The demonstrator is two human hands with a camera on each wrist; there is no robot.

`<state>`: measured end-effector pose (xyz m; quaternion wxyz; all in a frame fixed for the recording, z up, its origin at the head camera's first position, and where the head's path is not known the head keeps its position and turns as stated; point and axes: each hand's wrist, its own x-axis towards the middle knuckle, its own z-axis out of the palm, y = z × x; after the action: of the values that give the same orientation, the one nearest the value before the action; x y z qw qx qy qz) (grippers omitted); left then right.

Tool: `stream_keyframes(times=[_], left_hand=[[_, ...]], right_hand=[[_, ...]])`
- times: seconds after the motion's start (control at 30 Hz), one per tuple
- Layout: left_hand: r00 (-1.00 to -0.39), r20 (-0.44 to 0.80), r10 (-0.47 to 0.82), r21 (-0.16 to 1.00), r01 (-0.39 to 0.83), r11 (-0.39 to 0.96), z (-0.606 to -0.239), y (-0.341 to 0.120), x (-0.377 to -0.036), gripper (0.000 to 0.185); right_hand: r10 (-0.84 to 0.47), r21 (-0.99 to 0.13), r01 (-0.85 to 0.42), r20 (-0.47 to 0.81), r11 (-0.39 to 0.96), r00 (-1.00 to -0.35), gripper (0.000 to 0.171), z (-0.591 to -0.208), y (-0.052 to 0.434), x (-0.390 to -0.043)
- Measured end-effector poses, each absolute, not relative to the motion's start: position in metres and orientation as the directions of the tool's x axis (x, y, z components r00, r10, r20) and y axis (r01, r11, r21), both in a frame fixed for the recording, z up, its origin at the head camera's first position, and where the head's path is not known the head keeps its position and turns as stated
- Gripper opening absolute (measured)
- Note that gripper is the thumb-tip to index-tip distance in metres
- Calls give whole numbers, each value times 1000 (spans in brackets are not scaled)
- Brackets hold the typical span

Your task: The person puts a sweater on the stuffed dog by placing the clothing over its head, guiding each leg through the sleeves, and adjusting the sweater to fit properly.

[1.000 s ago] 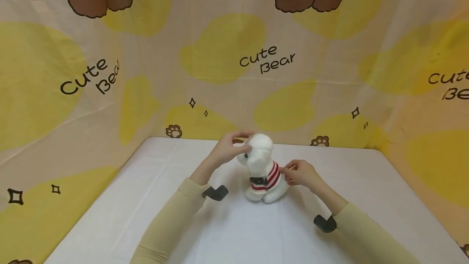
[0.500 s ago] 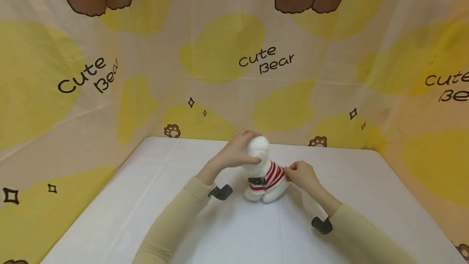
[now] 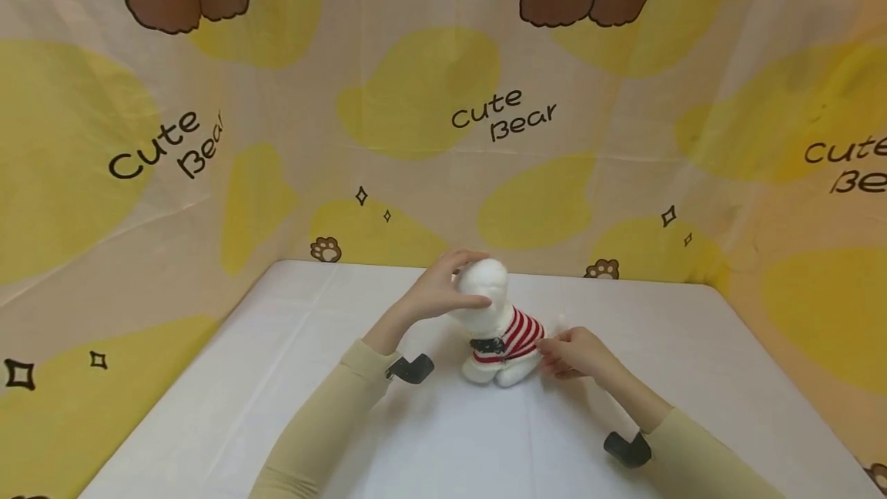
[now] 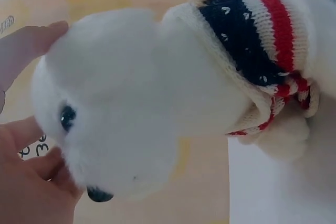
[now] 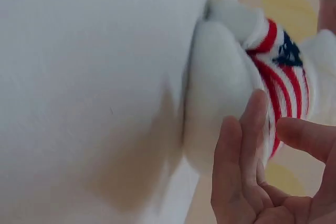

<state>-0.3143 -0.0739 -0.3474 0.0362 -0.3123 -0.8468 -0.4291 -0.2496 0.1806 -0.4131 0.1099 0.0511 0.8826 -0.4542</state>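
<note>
A white plush bear (image 3: 500,364) in a red-and-white striped sweater (image 3: 521,332) sits upright on the white table (image 3: 277,376), near its far edge. My left hand (image 3: 466,279) grips the bear's head, thumb on the near side and fingers over the top. The left wrist view shows that head (image 4: 115,108) close up, with my fingers (image 4: 26,51) curled round its face side. My right hand (image 3: 547,345) pinches the sweater's lower hem at the bear's back. In the right wrist view the hem (image 5: 278,77) runs down between thumb and fingers (image 5: 254,124).
A cloth backdrop (image 3: 443,114) printed with yellow patches and "Cute Bear" lettering walls in the table on the far, left and right sides. Black wrist camera mounts (image 3: 412,368) sit under both beige sleeves. Bare white tabletop lies in front of the bear.
The bear's head has been turned away from me under my left hand. My right hand has dropped lower and nearer, drawing the sweater hem down over the body.
</note>
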Motion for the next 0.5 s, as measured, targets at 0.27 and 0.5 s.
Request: stream_keyframes(times=[0.27, 0.5], left_hand=[[-794, 358, 492, 717, 571, 399, -351, -74, -315, 66], [-792, 366, 488, 707, 578, 408, -350, -72, -313, 64]], right_hand=[[-67, -881, 270, -320, 388, -945, 26, -420, 171, -245], [-6, -757, 194, -253, 624, -967, 13, -428, 172, -245]])
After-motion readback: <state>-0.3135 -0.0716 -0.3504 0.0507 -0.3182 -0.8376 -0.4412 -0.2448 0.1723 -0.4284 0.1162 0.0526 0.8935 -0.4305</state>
